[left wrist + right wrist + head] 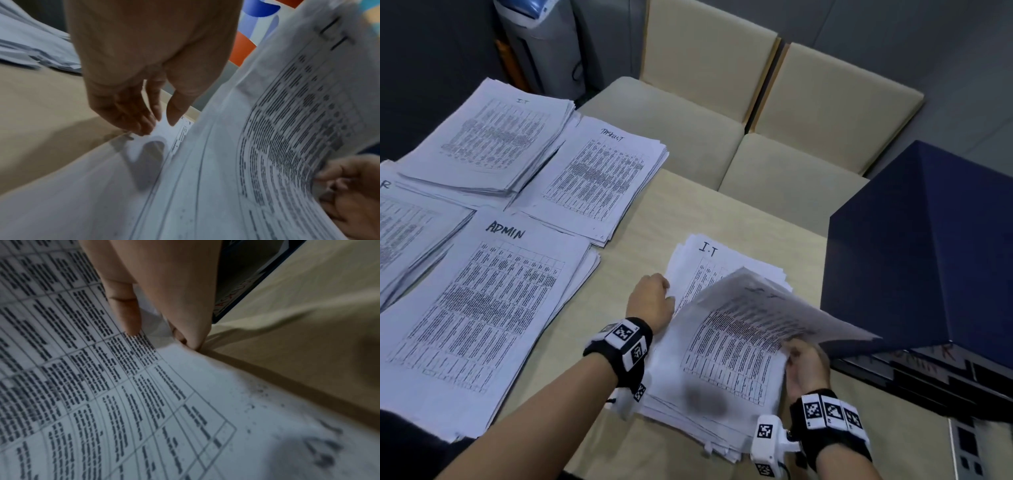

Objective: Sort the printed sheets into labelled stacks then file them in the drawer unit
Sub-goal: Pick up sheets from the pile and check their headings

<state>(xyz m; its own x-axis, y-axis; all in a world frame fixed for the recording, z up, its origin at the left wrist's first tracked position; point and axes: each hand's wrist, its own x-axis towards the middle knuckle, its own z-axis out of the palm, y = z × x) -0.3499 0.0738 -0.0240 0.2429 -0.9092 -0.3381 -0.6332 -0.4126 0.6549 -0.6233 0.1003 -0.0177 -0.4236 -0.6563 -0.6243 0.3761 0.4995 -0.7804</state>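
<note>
White printed sheets are lying in a loose pile point(709, 387) marked "I.T" on the tan counter point(640, 219), just beside the dark blue drawer unit point(928, 246). The right hand point(806, 363) is pinching the right edge of the top sheet point(756, 308), thumb on the printed face, fingers behind, and that sheet is arching up off the pile. The left hand point(650, 301) is hovering at the pile's left edge, fingers loosely curled and gripping nothing; whether the tips are touching paper is unclear. Other stacks are sitting farther left: "ADMIN" point(482, 308), a second "I.T" stack point(493, 137), and one with an illegible heading point(599, 178). Cream chairs point(722, 102) are standing behind the counter.
</note>
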